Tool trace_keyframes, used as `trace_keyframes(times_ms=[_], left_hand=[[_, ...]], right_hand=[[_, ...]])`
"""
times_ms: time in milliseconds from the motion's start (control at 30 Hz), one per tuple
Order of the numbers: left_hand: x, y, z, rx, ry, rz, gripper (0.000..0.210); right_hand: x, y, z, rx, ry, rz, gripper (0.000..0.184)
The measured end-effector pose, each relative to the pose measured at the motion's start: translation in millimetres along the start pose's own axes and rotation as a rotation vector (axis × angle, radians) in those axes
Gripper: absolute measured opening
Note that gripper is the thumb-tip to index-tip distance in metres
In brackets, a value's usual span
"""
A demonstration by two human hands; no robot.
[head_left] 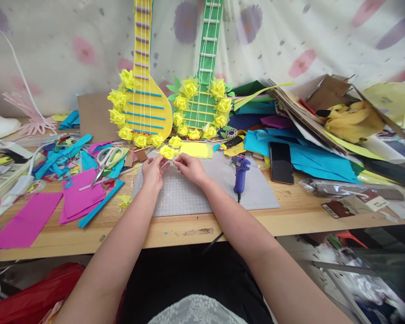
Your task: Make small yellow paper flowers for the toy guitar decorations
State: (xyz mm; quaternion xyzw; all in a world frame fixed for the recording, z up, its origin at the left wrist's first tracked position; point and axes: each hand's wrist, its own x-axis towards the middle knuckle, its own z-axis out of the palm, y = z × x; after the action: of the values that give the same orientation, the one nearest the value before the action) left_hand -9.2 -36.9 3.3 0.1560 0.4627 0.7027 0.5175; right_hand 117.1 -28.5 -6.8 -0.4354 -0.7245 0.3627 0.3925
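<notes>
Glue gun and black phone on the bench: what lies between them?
In the head view, only bare surface lies between the purple glue gun and the black phone: the grey cutting mat, then a strip of wooden tabletop.

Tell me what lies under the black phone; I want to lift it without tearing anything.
The black phone lies face up, its far part on a teal paper sheet and its near end over the wooden tabletop. Whatever sits directly beneath it is covered.

grey mat (202, 193) clear btwn glue gun (240, 173) & scissors (106, 161), paper scraps (77, 198) crowd left
</notes>
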Motion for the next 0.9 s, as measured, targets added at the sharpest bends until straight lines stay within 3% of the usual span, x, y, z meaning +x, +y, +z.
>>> trace_keyframes(times_ms=[500,900], left_hand=[[-5.7,-2.8,3.8,-0.024,0.015,0.034,0.038],[-2.0,-2.5,5.4,-0.005,0.04,0.047,0.034]], right_hand=[[0.5,1.9,0.2,-0.021,0.022,0.01,0.015],[-0.9,0.4,5.6,-0.033,0.023,-0.04,0.018]])
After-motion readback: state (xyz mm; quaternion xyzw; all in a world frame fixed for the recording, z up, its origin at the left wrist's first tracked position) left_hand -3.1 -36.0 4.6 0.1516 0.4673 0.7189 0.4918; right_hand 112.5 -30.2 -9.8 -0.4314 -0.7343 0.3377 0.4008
